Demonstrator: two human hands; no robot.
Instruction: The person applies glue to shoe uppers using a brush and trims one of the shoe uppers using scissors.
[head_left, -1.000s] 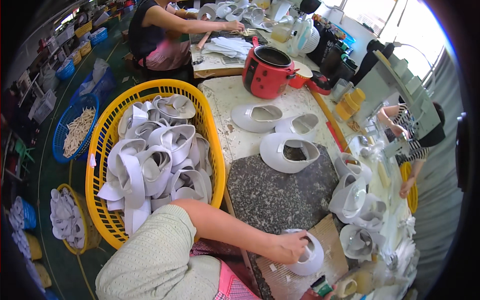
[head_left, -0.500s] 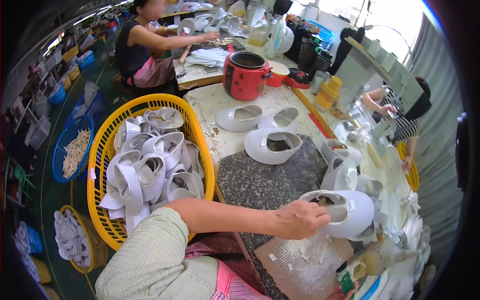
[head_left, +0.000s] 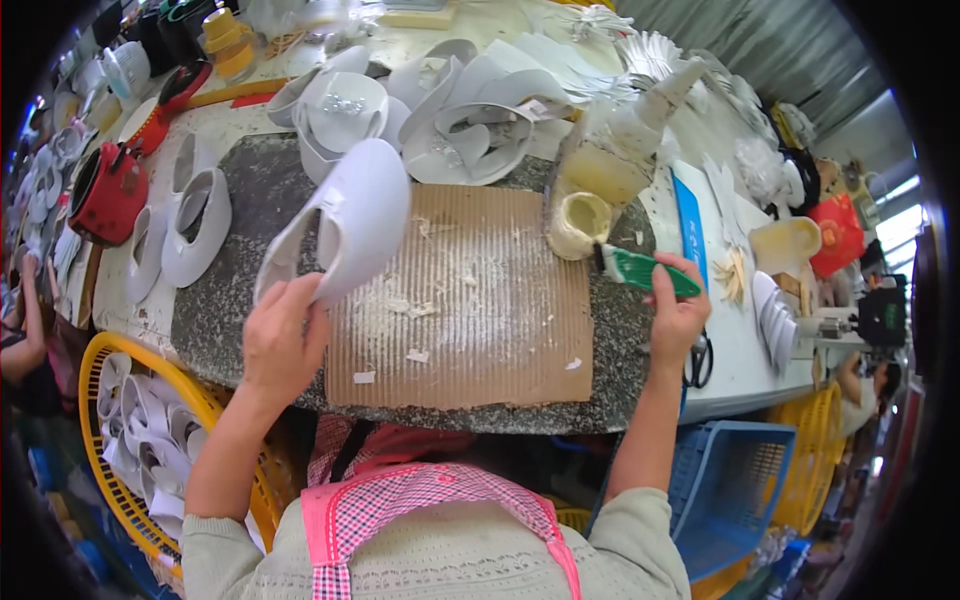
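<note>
My left hand (head_left: 283, 338) grips a white shoe upper (head_left: 372, 215) by its narrow end and holds it tilted above the left edge of the corrugated cardboard sheet (head_left: 480, 330). At the right, my right hand (head_left: 676, 318) pinches the green handle of a brush (head_left: 652, 272). The brush's dark end is next to the round mouth of a glue-smeared yellowish bottle (head_left: 580, 222); whether they touch I cannot tell. Dried flakes and small white scraps lie on the cardboard. Several more white uppers (head_left: 466, 145) are heaped beyond it.
Two finished-looking uppers (head_left: 197, 228) stand at the left near a red pot (head_left: 108, 195). A yellow basket (head_left: 95, 400) full of uppers is at my left. Scissors (head_left: 700, 360) and a blue strip (head_left: 690, 225) lie at the right, above a blue crate (head_left: 730, 490).
The view has swung right. My left hand has brought the upper from beside the heap toward me, over the cardboard's left side. The brush in my right hand now shows fully by the bottle mouth.
</note>
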